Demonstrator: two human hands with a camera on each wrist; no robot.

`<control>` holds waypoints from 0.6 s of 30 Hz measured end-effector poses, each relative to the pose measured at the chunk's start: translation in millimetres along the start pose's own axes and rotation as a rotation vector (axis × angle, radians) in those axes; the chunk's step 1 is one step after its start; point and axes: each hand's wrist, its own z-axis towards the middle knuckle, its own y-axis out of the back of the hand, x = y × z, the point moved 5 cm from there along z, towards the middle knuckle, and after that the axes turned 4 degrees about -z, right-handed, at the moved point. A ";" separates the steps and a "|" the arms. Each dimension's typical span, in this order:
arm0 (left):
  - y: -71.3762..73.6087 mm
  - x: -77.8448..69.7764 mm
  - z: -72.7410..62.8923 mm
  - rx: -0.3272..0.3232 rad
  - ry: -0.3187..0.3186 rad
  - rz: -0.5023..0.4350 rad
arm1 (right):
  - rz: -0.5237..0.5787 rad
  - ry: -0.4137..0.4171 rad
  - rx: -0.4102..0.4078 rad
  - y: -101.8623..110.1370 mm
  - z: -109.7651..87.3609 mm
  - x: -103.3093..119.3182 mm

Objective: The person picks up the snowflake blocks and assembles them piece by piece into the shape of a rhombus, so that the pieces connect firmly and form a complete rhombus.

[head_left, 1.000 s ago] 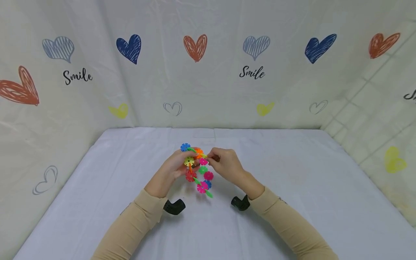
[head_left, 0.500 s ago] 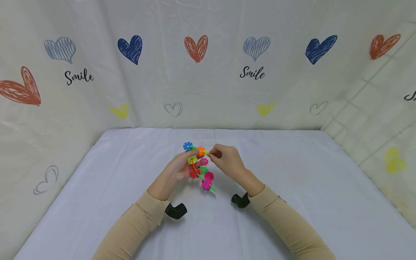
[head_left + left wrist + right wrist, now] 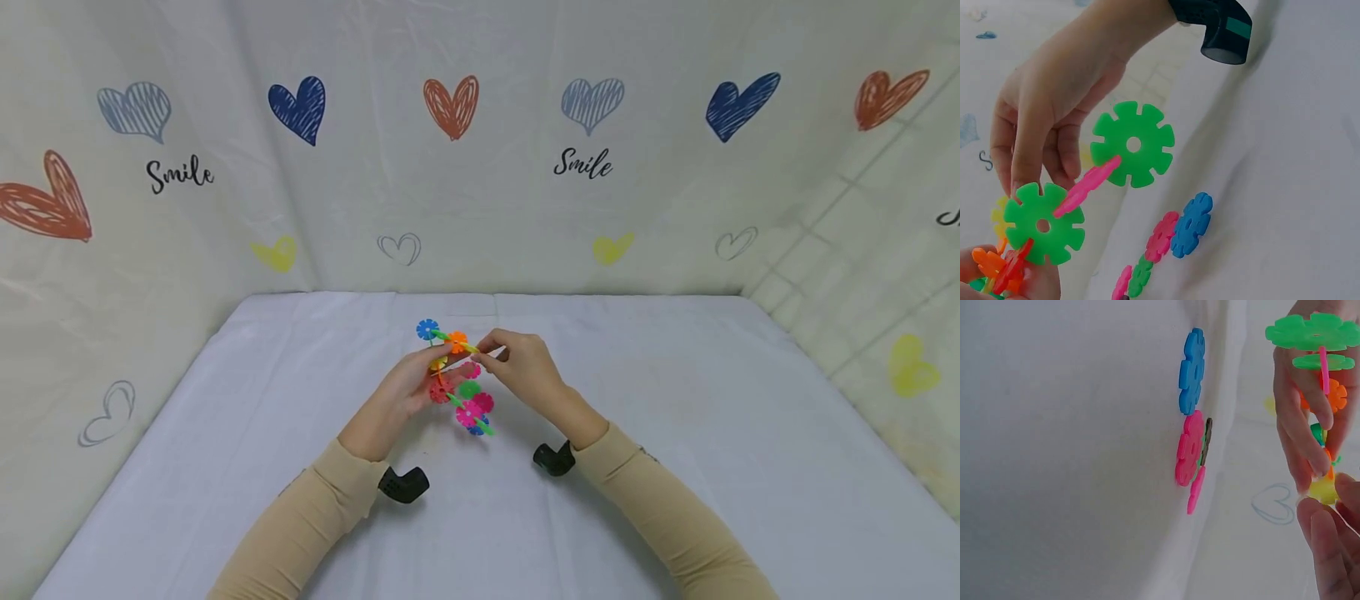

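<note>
"Both full?"
"Your left grip (image 3: 402, 385) holds the flower chain (image 3: 441, 391); your right grip (image 3: 528, 372) pinches a yellow disc (image 3: 1322, 490) beside it."
"Risk?"
"Pushing crookedly could pop the flower chain apart."

black script "smile" (image 3: 180, 174) on pale backdrop (image 3: 502, 200), left; second "smile" (image 3: 583, 163) right of centre. far right edge: cut-off lettering (image 3: 948, 218), unreadable. left wrist view: single "s" (image 3: 985, 161), backdrop.

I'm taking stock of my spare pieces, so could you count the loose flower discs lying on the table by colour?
Pink discs: 2
Green disc: 1
Blue disc: 1
Dark disc: 1
Total: 5 in view
</note>
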 end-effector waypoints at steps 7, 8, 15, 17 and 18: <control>15.6 -12.1 1.0 -0.120 -0.037 -0.065 | 0.115 -0.215 0.176 -4.9 -4.0 -14.6; 17.4 -14.4 0.9 -0.134 -0.045 -0.071 | 0.124 -0.251 0.212 -6.3 -4.3 -17.0; 25.0 -23.3 -0.7 -0.171 -0.045 -0.129 | 0.063 -0.380 0.457 -16.9 -5.6 -29.9; 27.6 -23.7 -1.0 -0.183 -0.042 -0.130 | 0.032 -0.387 0.519 -21.3 -6.5 -32.7; 28.7 -23.5 -1.1 -0.188 -0.038 -0.128 | 0.023 -0.386 0.545 -23.9 -7.1 -33.9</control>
